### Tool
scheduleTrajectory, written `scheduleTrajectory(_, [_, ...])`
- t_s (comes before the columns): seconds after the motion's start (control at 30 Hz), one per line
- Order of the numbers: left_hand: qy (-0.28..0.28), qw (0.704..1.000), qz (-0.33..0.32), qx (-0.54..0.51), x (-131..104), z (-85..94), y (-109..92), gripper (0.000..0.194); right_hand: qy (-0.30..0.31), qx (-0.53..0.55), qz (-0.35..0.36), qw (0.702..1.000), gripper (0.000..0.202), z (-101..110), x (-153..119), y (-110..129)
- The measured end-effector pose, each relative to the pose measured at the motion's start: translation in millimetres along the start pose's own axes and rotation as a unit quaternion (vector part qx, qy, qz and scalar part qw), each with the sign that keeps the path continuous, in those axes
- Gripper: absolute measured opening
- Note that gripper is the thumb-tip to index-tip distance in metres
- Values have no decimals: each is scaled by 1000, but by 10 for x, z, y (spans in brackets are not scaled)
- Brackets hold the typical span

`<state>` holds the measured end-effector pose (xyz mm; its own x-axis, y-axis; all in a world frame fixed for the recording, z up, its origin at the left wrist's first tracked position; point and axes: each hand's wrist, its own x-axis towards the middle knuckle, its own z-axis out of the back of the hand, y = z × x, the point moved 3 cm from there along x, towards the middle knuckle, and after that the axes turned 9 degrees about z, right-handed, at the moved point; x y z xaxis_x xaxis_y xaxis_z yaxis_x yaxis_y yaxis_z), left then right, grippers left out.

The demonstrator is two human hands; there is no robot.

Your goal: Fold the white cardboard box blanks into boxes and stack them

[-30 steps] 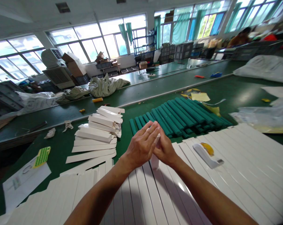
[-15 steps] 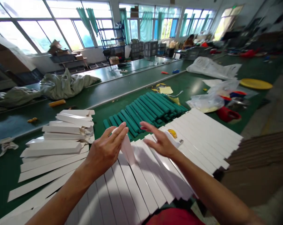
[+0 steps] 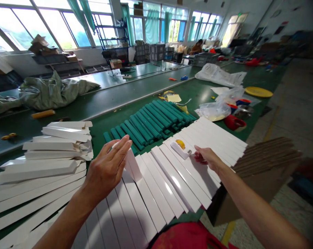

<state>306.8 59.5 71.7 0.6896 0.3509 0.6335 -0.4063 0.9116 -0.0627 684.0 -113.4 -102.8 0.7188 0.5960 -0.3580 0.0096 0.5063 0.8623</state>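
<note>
My left hand (image 3: 108,166) is closed around the upper end of a narrow white carton (image 3: 132,165), which it holds upright. The carton's lower end touches the row of flat white cartons (image 3: 156,190). My right hand (image 3: 207,159) is just right of a small white tape dispenser (image 3: 178,150) with a yellow hub. Its fingers are partly bent and look apart, with nothing visible in them. The dispenser lies on the row of cartons. Behind my left hand, several ribbed green sticks (image 3: 148,121) form a pile.
More white cartons, some folded up, lie fanned at left (image 3: 53,169). Plastic bags (image 3: 216,107), a red cup (image 3: 234,122) and a yellow disc (image 3: 258,91) lie to the right. Brown cardboard (image 3: 265,159) stands beside the table's right edge. A person (image 3: 197,47) sits far back.
My right hand has moved right, from above the cartons to beside the tape dispenser, and its fingers have bent. My left hand still holds the upright carton. The view has shifted rightward.
</note>
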Motion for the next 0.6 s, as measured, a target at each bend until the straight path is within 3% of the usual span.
scheduleTrajectory(0.13, [-1,1000,0,-5,-22,-7,-8,58,20,57,22,998,40,-58,-28,-61])
scheduleTrajectory(0.33, [-7,1000,3,-6,-13,-8,-4,57,-53,121,52,990,43,-104,-110,-167])
scheduleTrajectory(0.6, [-7,1000,3,-9,-3,-31,-6,53,-41,235,9,971,32,-152,-136,-247])
